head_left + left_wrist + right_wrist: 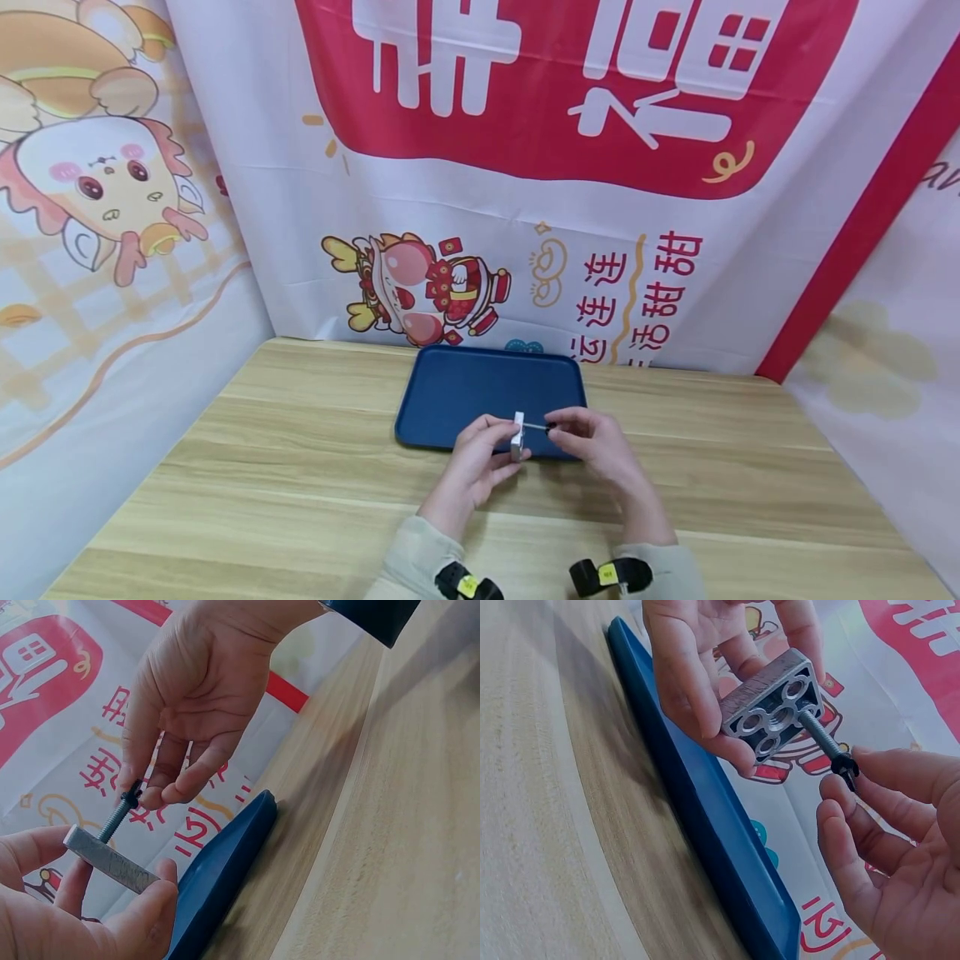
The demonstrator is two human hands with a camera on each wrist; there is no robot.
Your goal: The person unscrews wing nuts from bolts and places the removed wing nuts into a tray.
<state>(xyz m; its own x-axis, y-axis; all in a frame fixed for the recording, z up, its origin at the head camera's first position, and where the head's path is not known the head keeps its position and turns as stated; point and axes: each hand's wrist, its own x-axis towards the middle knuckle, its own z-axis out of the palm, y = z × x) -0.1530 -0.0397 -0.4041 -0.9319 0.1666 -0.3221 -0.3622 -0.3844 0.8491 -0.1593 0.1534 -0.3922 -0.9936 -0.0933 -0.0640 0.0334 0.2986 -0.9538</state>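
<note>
My left hand (477, 460) grips a small metal plate (774, 712) by its edges, between thumb and fingers. The plate is grey and ribbed underneath, with several round holes in the face turned toward my right hand (600, 450). A threaded bolt (822, 736) sticks out of that face from one corner hole. On the bolt's free end sits a black wing-shaped piece (132, 795), which the thumb and index finger of my right hand pinch. How deep the bolt sits in the plate is hidden. Both hands are above the front part of a blue tray (487, 383).
The tray lies on a light wooden table (300, 467), close to its back edge. Behind it hangs a white cloth (285, 208) with red print, and printed cloths stand at both sides. Each wrist wears a black strap (611, 575) over a light sleeve.
</note>
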